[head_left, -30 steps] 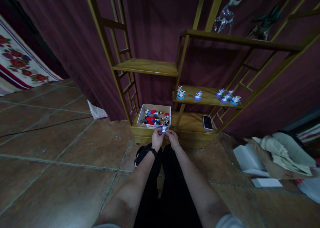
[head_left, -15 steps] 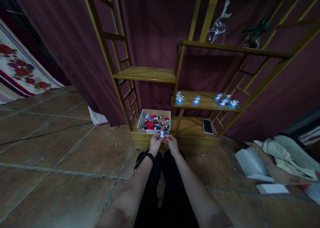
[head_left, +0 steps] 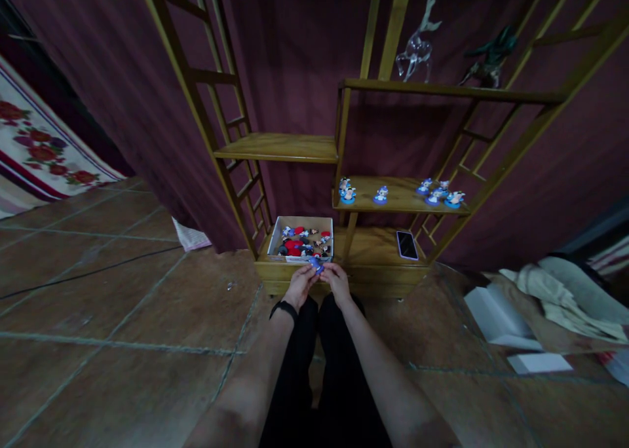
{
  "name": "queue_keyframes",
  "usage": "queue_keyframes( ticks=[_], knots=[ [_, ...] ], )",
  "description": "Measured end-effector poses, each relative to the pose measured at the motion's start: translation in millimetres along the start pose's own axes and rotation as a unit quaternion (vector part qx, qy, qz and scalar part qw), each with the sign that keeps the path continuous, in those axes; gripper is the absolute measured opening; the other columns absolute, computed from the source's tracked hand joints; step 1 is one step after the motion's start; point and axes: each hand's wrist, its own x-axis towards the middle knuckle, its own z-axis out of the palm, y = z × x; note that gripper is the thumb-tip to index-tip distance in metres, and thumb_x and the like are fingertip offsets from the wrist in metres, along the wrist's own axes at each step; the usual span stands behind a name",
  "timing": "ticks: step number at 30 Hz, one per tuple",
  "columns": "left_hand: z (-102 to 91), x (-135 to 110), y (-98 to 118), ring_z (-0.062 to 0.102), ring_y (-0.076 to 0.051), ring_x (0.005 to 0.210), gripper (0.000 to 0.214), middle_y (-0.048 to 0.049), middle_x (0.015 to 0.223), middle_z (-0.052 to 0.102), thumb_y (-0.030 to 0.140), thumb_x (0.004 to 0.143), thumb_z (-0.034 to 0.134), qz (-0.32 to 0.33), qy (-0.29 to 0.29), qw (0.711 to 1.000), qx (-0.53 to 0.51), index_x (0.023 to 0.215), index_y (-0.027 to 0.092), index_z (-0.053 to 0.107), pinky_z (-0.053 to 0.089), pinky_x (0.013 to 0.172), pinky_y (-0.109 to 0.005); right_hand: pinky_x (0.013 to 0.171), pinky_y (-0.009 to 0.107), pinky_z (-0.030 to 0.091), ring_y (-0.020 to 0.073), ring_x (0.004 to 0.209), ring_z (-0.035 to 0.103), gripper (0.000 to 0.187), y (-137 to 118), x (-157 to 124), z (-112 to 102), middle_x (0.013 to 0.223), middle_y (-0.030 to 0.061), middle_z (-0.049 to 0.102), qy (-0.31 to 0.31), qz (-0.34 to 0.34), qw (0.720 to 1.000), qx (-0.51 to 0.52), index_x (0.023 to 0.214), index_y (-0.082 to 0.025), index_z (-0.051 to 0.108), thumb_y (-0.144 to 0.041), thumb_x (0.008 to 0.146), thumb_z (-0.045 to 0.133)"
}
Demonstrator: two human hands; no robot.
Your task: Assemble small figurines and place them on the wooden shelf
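Between my fingertips is a small purple-and-white figurine [head_left: 317, 264], tilted over so that its purple base shows. My left hand [head_left: 301, 285] pinches it from the left, and my right hand [head_left: 337, 280] grips its right side. Just beyond them stands an open cardboard box [head_left: 276, 233] with several figurines in red, black and white lying jumbled inside. On the shelf [head_left: 400, 203] to the upper right, several similar figurines stand upright; one purple figurine [head_left: 380, 195] is on its own between a left group and a right group.
A phone [head_left: 407, 245] lies on the lower shelf, right of the box. Higher up stand a clear glass deer [head_left: 417, 54] and a dark green statuette [head_left: 491, 60]. White boxes [head_left: 501, 320] and cloth lie on the floor at right; a black cable [head_left: 88, 270] runs along the left.
The figurine in my hands has turned from upright to tipped over, its base now showing. The whole view has shifted slightly; the shelf figurines and the box stay in place.
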Motion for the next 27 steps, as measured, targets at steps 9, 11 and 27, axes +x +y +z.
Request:
queue_keyframes(
  ticks=[9,11,27],
  knots=[
    [2.9,-1,-2,0.060,-0.009,0.066,0.015,-0.0037,0.075,0.064,0.008,0.065,0.066,-0.008,-0.033,0.999,0.001,0.079,0.013,0.063,0.049,0.067,-0.021,0.069,0.031,0.053,0.0143,0.073,0.061,0.027,11,9,-4,0.086,0.0020,0.065,-0.002,-0.012,0.999,-0.052,0.087,-0.018,0.062,-0.032,0.064,0.060],
    [4.3,-1,-2,0.059,-0.009,0.066,0.020,-0.0036,0.075,0.065,0.009,0.062,0.068,-0.005,-0.040,0.999,0.002,0.080,0.012,0.063,0.048,0.066,-0.020,0.069,0.031,0.053,0.0152,0.075,0.062,0.027,13,11,-5,0.087,0.0024,0.065,-0.006,-0.014,0.998,-0.065,0.087,-0.018,0.063,-0.031,0.064,0.060],
    [8.8,0,-13,0.058,-0.013,0.068,0.044,-0.0044,0.079,0.066,0.022,0.047,0.077,0.085,-0.003,0.990,0.109,0.088,0.012,0.064,0.046,0.072,-0.029,0.073,0.034,0.053,0.0170,0.077,0.063,0.029,20,16,-11,0.092,0.0043,0.067,0.003,-0.009,0.996,-0.087,0.089,-0.018,0.066,-0.036,0.068,0.055]
  ],
)
